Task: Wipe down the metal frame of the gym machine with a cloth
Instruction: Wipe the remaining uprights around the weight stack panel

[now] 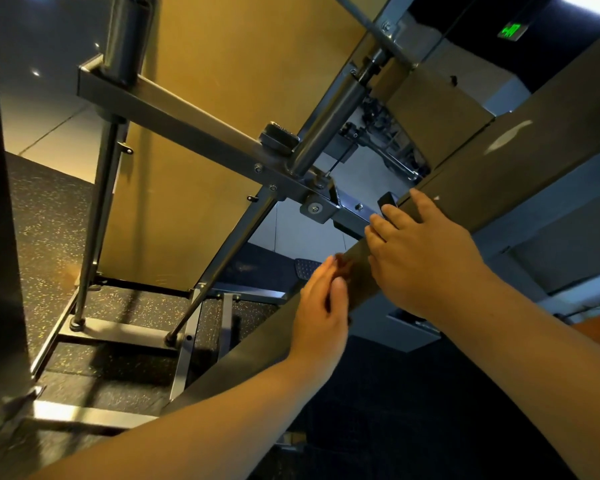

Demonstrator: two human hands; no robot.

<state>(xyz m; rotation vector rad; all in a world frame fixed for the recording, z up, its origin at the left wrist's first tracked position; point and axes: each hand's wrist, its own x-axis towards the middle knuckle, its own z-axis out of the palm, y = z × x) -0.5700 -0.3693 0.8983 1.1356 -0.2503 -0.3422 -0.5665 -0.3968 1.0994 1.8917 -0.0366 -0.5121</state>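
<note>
Left hand [321, 306] and right hand [426, 258] touch the frame beam [541, 140] (green sign [509, 31] unreadable).

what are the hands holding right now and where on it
No cloth shows. The right hand lies flat on the face of the slanted metal beam, and the left hand touches its edge with straight fingers; neither plainly grips it.

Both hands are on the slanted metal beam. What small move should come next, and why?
Probably slide the right hand up along the slanted beam while the left hand steadies its edge. The right hand lies flat on the beam, fingers straight, and a long stretch of beam continues above it. No cloth shows; it may be hidden under the palm.
</note>
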